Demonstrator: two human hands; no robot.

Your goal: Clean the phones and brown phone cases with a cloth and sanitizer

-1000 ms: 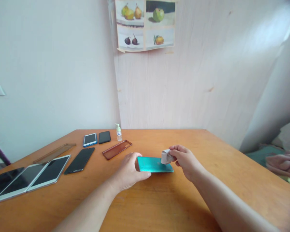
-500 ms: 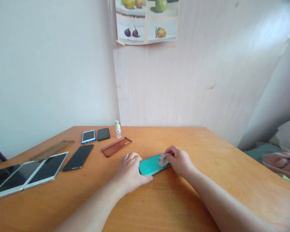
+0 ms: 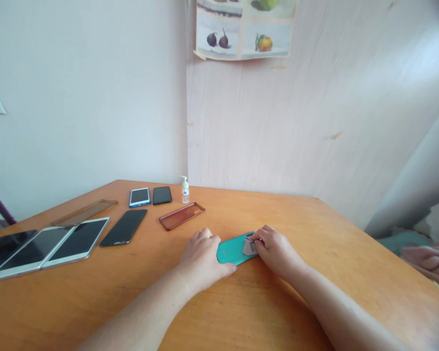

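A teal smartphone lies back side up on the wooden table, slightly slanted. My left hand grips its left end, the thumb along the near edge and the fingers round the far side. At the phone's right end, my right hand pinches a small grey cloth and presses it on the back, near the camera corner. The cloth and my fingers cover part of that end. Beyond my left hand lies a reddish-brown phone case.
A small pump bottle stands at the back beside a dark phone and a white-and-blue phone. To the left lie a black phone, white tablets and a clear brownish case. Bunched fabric sits past the table's right edge.
The view has shifted, so everything on the table appears a little higher and further right. The cloth has changed shape under my right fingers, with more of the camera corner showing. My left hand keeps its hold.
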